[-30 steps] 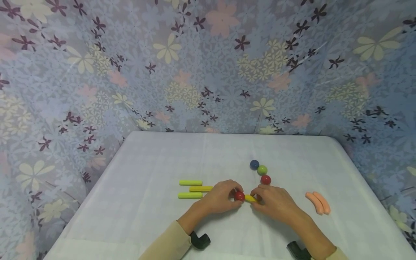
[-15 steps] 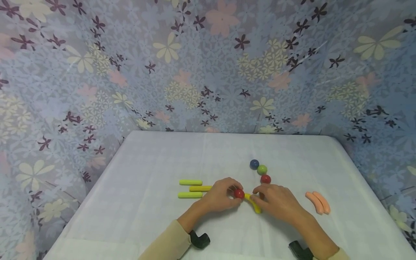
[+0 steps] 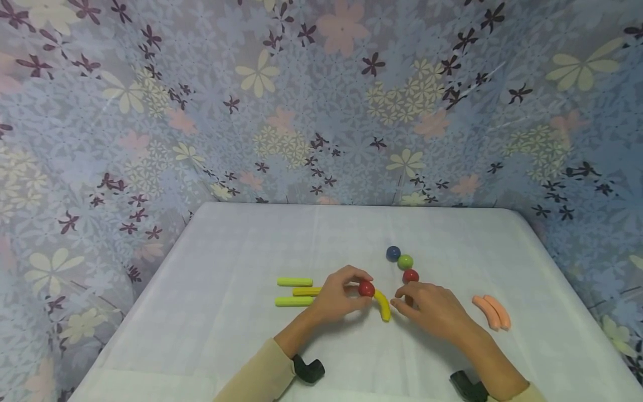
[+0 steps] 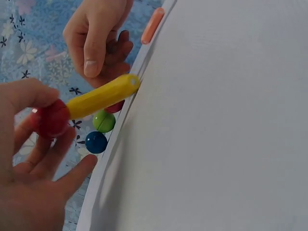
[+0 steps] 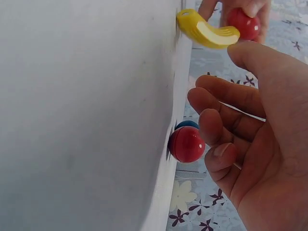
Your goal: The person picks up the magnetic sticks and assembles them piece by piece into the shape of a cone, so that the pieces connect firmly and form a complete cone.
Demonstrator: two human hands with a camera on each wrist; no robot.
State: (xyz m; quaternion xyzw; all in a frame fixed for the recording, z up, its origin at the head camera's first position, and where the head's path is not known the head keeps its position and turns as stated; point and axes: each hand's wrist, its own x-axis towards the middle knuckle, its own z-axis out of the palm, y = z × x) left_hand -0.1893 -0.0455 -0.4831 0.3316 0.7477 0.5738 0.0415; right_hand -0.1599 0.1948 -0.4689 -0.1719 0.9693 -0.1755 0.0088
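Head: left hand [image 3: 340, 295] pinches red ball [image 3: 366, 288], joined to near-upper end of yellow piece [image 3: 384, 306]; right hand [image 3: 436, 311] just right of yellow piece, holding nothing. Beyond yellow piece: blue ball [image 3: 393, 253], green ball [image 3: 404, 262], second red ball [image 3: 410, 276]. Sticks [image 3: 294, 301] left of it, orange pieces [image 3: 485, 312] well right.

Left wrist: thumb and fingers on red ball, yellow piece jutting from it.

Right wrist: right fingers loosely bent, near yellow piece.
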